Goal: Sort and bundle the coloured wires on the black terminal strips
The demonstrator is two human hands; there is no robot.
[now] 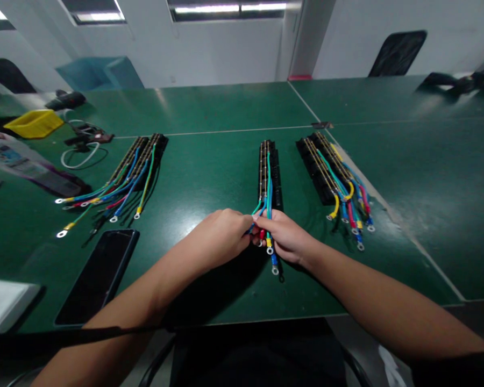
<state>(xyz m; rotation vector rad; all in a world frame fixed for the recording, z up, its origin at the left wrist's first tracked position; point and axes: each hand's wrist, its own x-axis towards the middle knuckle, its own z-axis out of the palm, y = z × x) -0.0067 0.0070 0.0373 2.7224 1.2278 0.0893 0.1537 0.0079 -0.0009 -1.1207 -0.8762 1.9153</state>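
Observation:
Both hands meet at the near end of a black terminal block (263,169) lying on the green table. Coloured wires (269,185) run along it and hang over its near end, tipped with ring lugs (270,250). My left hand (229,231) is closed, its fingertips pinching among the wires. My right hand (286,236) wraps round the same bundle from the other side, its thumb touching the left fingertips. A blue wire and a red sleeve show between the fingers; which wire each hand grips is partly hidden. Several ring lugs hang below my right hand.
Wired black blocks lie to the left (157,145) and to the right (318,177). A phone (97,274) rests near my left forearm. Farther left are a plastic packet (28,164), a yellow tray (34,123) and a white cable (78,161). The table's near edge runs below my arms.

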